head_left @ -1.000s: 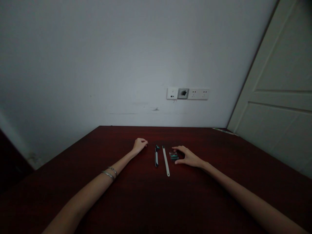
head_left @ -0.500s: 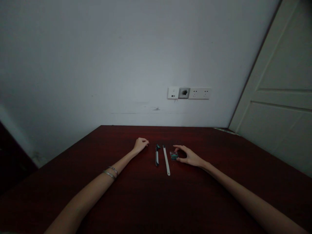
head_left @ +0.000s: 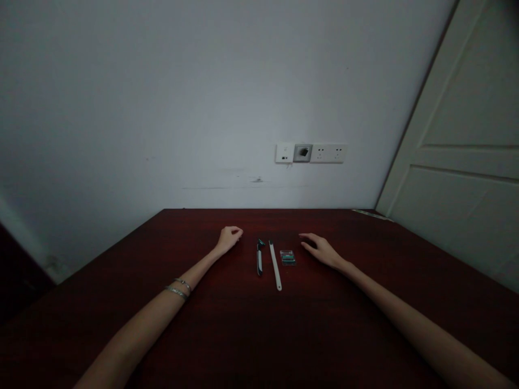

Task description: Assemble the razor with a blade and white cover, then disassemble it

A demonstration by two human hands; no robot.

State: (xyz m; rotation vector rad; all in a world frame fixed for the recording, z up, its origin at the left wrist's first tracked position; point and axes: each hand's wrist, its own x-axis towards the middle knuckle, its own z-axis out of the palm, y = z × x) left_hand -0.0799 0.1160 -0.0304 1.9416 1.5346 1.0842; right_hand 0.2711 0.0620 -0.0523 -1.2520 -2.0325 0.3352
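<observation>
On the dark red table lie three things side by side. A razor with a grey and black handle is on the left. Right of it is a slim white stick with a dark tip at the far end and a hole at the near end, perhaps a brush. A small clear case with something greenish inside lies flat to the right. My left hand rests left of the razor, its fingers curled in with nothing visible in them. Apart from the case, on its right, my right hand is open, thumb and fingers separated.
The table runs back to a pale wall. Sockets are set in the wall above its far edge. A white panelled door stands at the right. Two bracelets circle my left wrist.
My right hand has let go of the clear case and drawn back to the right. The case now lies flat on the table. The left hand stays by the razor, curled.
</observation>
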